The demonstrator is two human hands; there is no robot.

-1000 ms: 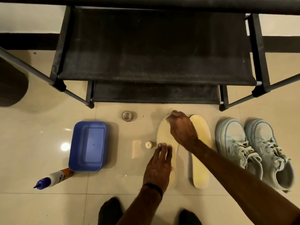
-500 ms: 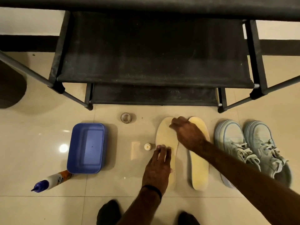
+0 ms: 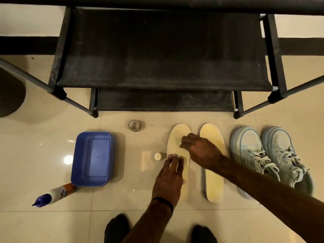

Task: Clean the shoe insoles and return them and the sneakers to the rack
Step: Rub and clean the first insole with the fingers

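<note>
Two pale yellow insoles lie side by side on the tiled floor in front of the black shoe rack [image 3: 157, 58]. My left hand [image 3: 170, 181] presses flat, fingers straight, on the lower half of the left insole [image 3: 177, 135]. My right hand [image 3: 199, 149] is over that insole's upper half with fingers curled, pinching a small white thing against it; what it is cannot be told. The right insole [image 3: 213, 181] lies untouched. To its right stand a pair of light blue sneakers [image 3: 249, 149], laces loose.
A blue plastic tub [image 3: 91, 158] sits at the left, with a capped squeeze bottle [image 3: 54, 193] lying at its near corner. A small white cap [image 3: 157, 156] and a round clear lid [image 3: 134, 125] lie left of the insoles. My dark-socked feet [image 3: 117, 227] are at the bottom edge.
My right hand has slid from the toe of the left insole toward its middle. My left hand has stayed pressed on the insole.
</note>
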